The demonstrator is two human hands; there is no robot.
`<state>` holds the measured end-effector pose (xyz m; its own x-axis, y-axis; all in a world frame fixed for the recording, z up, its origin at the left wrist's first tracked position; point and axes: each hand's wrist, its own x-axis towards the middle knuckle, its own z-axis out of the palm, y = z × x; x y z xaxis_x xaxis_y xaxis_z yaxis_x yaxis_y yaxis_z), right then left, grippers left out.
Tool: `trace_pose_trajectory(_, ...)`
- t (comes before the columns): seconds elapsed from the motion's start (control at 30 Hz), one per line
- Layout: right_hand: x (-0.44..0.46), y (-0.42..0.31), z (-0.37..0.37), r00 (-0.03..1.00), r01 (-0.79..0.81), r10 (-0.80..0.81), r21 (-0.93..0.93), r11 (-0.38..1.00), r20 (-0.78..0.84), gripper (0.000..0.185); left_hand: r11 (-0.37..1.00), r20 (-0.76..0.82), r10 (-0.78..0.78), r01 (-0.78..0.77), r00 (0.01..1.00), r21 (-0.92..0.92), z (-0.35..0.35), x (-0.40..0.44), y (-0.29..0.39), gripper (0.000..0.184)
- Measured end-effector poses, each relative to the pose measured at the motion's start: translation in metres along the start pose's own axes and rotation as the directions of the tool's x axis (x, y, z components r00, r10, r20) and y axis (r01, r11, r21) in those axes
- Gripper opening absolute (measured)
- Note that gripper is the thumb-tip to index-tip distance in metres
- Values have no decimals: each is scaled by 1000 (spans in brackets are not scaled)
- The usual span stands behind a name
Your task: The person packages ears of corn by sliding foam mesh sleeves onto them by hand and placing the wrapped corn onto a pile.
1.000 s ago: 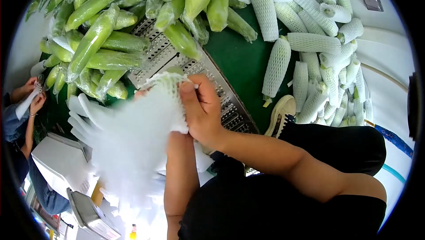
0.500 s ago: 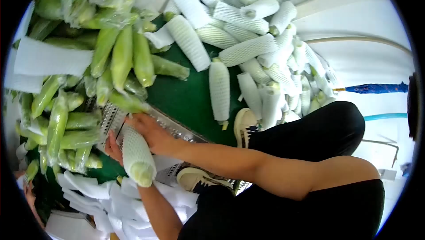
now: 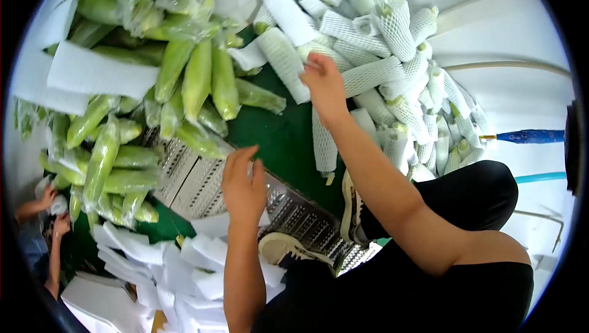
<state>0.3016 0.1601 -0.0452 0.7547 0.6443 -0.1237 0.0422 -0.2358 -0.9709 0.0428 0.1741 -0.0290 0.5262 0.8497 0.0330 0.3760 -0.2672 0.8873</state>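
Observation:
My left hand (image 3: 243, 185) is above the perforated metal strip (image 3: 205, 182), its fingers apart and nothing in them. My right hand (image 3: 325, 87) hovers over the edge of the heap of corn cobs in white foam net sleeves (image 3: 371, 75). Its fingers are loosely bent and I see nothing in them. Behind that hand lies a sleeved cob (image 3: 282, 66); another sleeved cob (image 3: 324, 146) is partly covered by my right forearm. Green corn cobs in clear plastic wrap (image 3: 199, 81) are piled to the left of both hands.
Flat white foam sleeves (image 3: 184, 271) lie in a stack at the bottom. One white foam sheet (image 3: 101, 72) rests on the wrapped corn. Another person's hands (image 3: 58, 216) hold something white at the far left. A blue umbrella (image 3: 521, 138) is at the right.
Both hands have let go of the sleeved cob they held. My right hand has moved up to the sleeved heap, where another cob stands at the top; my left hand has drawn back, opened.

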Motion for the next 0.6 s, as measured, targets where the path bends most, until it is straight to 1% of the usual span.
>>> trace_pose_trajectory(0.03, 28, -3, 4, 936, 233, -305, -341, 911, -177, 50, 994, 17, -61, 62, 998, -85, 0, -9, -1, 22)
trace_pose_trajectory(0.07, 57, -8, 8, 767, 337, -605, -666, 665, -215, 51, 977, 39, -133, 138, 990, -165, -2, -20, 1, 22)
trace_pose_trajectory(0.1, 87, -9, 8, 856, 178, -480, -761, 624, -193, 53, 947, 60, -212, 220, 975, -235, -4, -30, 2, 21)
trace_pose_trajectory(0.13, 117, -12, 13, 920, 36, -344, -836, 548, -186, 56, 947, 79, -205, 218, 976, -234, -3, -35, -1, 21)
trace_pose_trajectory(0.17, 145, 0, 9, 971, 49, -231, -882, 469, -69, 52, 950, 89, -200, 215, 976, -227, -2, -40, -7, 21)
trace_pose_trajectory(0.2, 160, 14, 3, 994, 85, -103, -916, 392, 48, 48, 953, 94, -199, 215, 976, -214, -5, -46, -13, 21)
trace_pose_trajectory(0.23, 150, -1, 5, 954, 186, -300, -794, 578, 5, 41, 930, 59, -220, 228, 974, -290, -8, -47, -15, 18)
trace_pose_trajectory(0.27, 130, -26, 11, 884, 307, -459, -628, 715, -90, 34, 861, -27, -303, 261, 953, -437, -14, -47, -17, 19)
trace_pose_trajectory(0.3, 99, -52, 15, 887, 439, -459, -407, 801, 54, 27, 770, -97, -389, 265, 916, -580, -19, -46, -20, 21)
trace_pose_trajectory(0.33, 60, -72, 17, 858, 506, -478, -155, 848, 189, 21, 660, -149, -479, 242, 865, -711, -21, -45, -23, 23)
trace_pose_trajectory(0.37, 26, -80, 21, 751, 489, -438, 29, 872, 495, 18, 404, -162, -491, 59, 856, -913, -27, -42, -33, 35)
trace_pose_trajectory(0.4, -8, -82, 19, 547, 405, -405, 191, 894, 733, 16, 471, -167, -465, 83, 870, -878, -30, -40, -40, 42)
trace_pose_trajectory(0.43, -41, -78, 27, 417, 451, -369, 163, 877, 831, 15, 536, -172, -438, 102, 882, -838, -34, -39, -48, 50)
trace_pose_trajectory(0.47, -72, -76, 45, 273, 504, -321, 149, 851, 907, 14, 465, -139, -323, 29, 936, -885, -36, -40, -49, 54)
trace_pose_trajectory(0.5, -102, -63, 63, 338, 517, -348, 137, 845, 874, 17, 676, 5, -223, 159, 975, -720, -42, -45, -43, 57)
trace_pose_trajectory(0.53, -126, -45, 80, 396, 532, -378, 126, 837, 837, 21, 611, 59, -269, 218, 961, -761, -38, -47, -21, 54)
trace_pose_trajectory(0.57, -145, -28, 93, 604, 316, -288, 108, 942, 743, 29, 657, 15, -240, 174, 971, -734, -32, -52, -38, 51)
trace_pose_trajectory(0.6, -165, -17, 100, 768, 68, -129, 120, 990, 627, 38, 698, -19, -217, 142, 976, -702, -25, -61, -54, 49)
